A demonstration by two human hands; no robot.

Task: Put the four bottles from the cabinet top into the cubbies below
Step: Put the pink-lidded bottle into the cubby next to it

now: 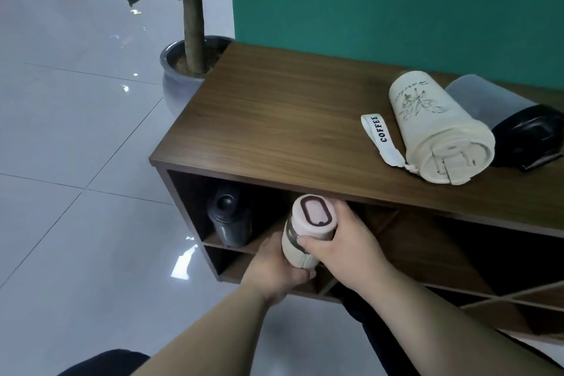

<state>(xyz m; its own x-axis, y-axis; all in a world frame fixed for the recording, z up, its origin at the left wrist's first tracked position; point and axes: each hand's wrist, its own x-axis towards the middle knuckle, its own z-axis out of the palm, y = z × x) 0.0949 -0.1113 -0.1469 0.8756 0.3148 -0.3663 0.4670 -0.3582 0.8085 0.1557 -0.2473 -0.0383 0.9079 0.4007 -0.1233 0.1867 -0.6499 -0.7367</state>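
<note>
Head view: both hands grip the pink bottle upright in front of the upper cubby, just below the cabinet top. The right hand is closed around the body below the lid; the left hand is closed under the base. The body looks rigid and smooth, probably slippery; the two-handed hold at base and mid-body appears sound. Weight cannot be judged. A dark bottle already stands at the cubby's left end, so clearance beside it is limited. A cream bottle with a COFFEE strap and a grey bottle with black lid lie on the top, touching. A potted plant stands beside the cabinet, well clear.
</note>
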